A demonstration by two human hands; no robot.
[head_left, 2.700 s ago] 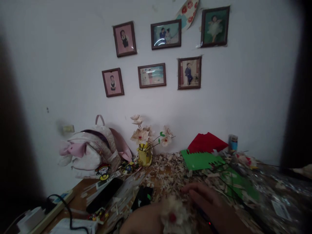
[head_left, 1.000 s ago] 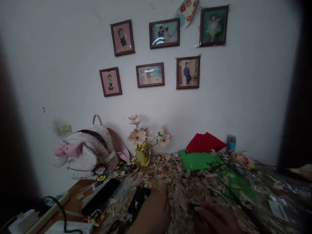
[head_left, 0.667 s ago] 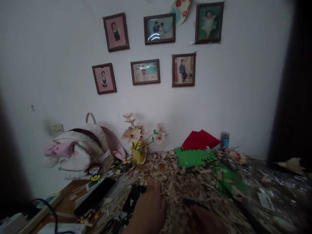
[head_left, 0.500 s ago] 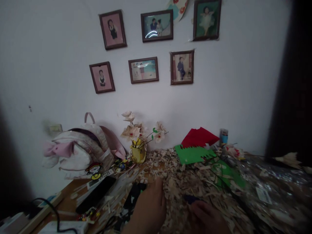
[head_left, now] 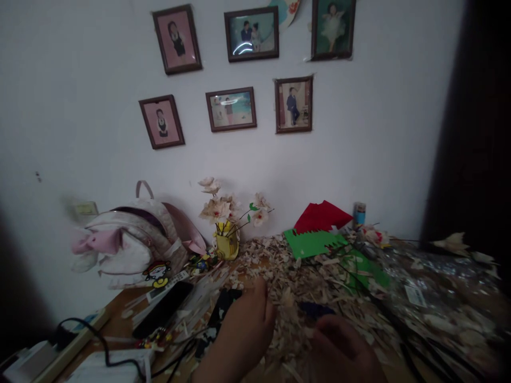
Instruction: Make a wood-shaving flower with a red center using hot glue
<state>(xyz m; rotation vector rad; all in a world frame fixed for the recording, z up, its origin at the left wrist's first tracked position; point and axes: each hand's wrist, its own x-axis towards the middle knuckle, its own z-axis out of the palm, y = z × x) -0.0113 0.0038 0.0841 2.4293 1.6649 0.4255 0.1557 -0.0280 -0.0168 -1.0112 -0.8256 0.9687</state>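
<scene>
Framed photographs (head_left: 231, 109) are hanging on a white wall above a wooden table (head_left: 115, 314) that is carrying a heap of pale wood shavings (head_left: 303, 298). The left hand (head_left: 243, 335) is curling narrowly among the shavings, just beside a black patterned piece (head_left: 223, 308). The right hand (head_left: 339, 354), slightly blurred, is hovering just below a dark blue object (head_left: 315, 310) lying on the shavings. I cannot tell whether either grip is holding anything.
</scene>
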